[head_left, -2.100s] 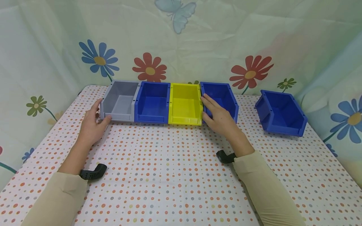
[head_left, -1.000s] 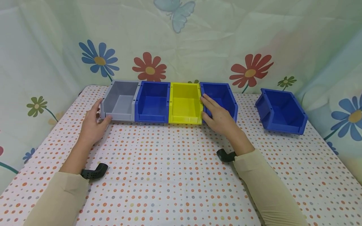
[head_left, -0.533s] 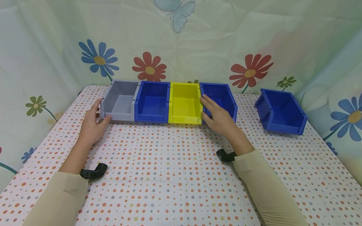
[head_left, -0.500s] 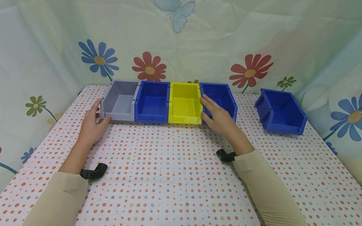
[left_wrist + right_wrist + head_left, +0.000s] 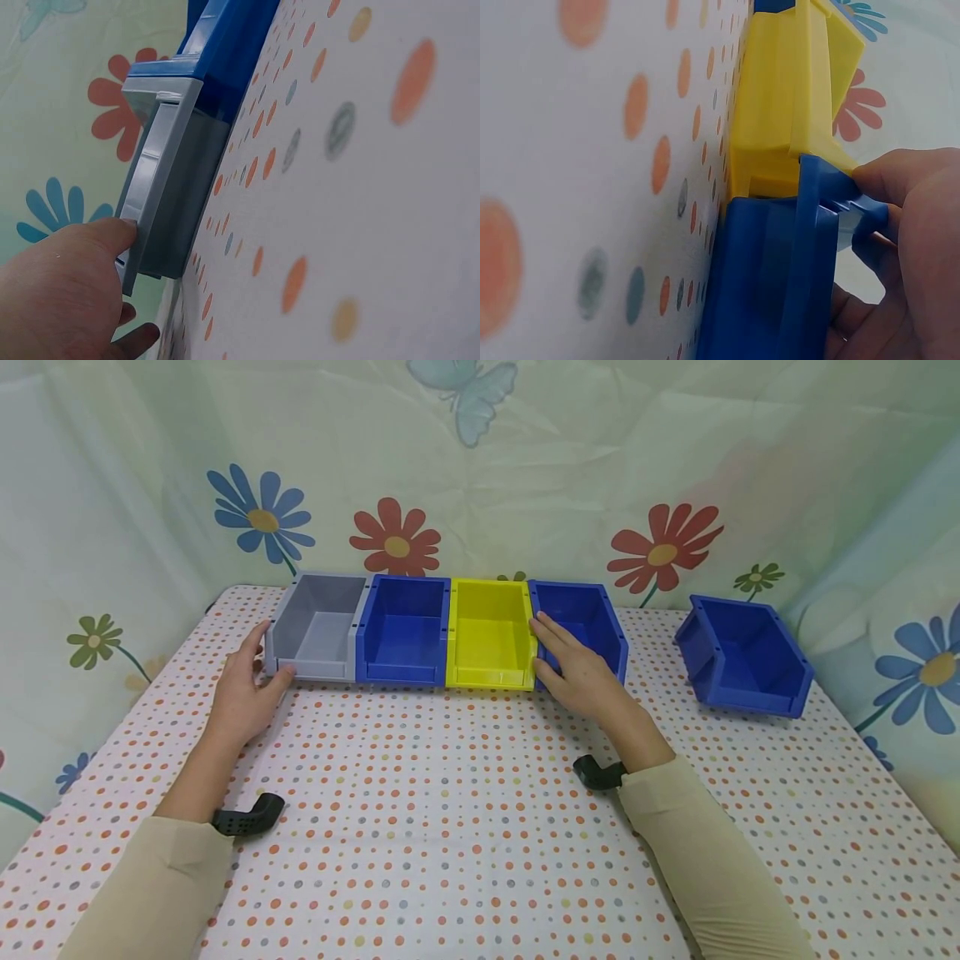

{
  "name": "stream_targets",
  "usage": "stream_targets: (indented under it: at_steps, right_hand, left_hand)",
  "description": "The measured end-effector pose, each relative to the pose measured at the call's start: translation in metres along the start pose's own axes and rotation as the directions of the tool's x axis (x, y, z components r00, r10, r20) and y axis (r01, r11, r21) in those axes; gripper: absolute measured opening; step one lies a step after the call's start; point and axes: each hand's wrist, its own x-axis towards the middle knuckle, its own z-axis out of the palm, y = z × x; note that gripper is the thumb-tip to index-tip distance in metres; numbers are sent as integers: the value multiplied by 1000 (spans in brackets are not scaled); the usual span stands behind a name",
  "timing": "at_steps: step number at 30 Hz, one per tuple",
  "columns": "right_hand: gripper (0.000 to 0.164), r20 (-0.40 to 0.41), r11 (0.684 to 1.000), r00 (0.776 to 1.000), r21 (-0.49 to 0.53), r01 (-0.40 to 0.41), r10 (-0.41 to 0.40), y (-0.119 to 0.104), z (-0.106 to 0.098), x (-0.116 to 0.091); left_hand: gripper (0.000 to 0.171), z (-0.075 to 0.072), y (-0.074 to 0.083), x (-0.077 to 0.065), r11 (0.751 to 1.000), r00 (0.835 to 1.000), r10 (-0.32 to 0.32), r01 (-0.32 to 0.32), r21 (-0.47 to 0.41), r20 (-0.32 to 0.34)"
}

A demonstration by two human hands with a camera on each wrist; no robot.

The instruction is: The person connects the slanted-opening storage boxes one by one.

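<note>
- Bins: four side by side in a row across the centre of the frame, on the dotted tablecloth (image 5: 442,827): grey bin (image 5: 321,639), inner blue bin (image 5: 405,643), yellow bin (image 5: 491,643), end blue bin (image 5: 592,618).
- Separate blue bin (image 5: 746,652): right of the frame, turned askew, well apart from the row.
- Left hand (image 5: 243,697): at the grey bin's near left corner. Thumb on the front edge, fingers along the outer left side; thumb and fingers apart.
- Right hand (image 5: 581,677): fingers reach over the end blue bin to its seam with the yellow bin, thumb lower on that seam; thumb and fingertips apart. Pressing force: cannot tell.
- Step in hand (judged): squaring up and closing the row from both sides.
- Next move (judged): calls for even inward pressure, then lifting the fingers off without dragging a bin; the separate bin would need turning to match.
</note>
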Motion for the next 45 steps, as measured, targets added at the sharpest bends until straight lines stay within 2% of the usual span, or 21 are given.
stream_targets:
  at_steps: [29, 39, 45]
  right_hand:
    - [67, 49, 1000, 999, -8, -21, 21, 0, 1, 0]
    - [68, 26, 999, 999, -49, -21, 22, -2, 5, 1]
    - [67, 11, 999, 1000, -35, -21, 21, -2, 2, -1]
  left_hand:
    - [76, 0, 1, 0, 1000, 1000, 1, -1, 2, 2]
    - [76, 1, -2, -2, 1000, 1000, -4, 4, 12, 6]
    - [76, 0, -1, -1, 1000, 1000, 4, -4, 4, 13]
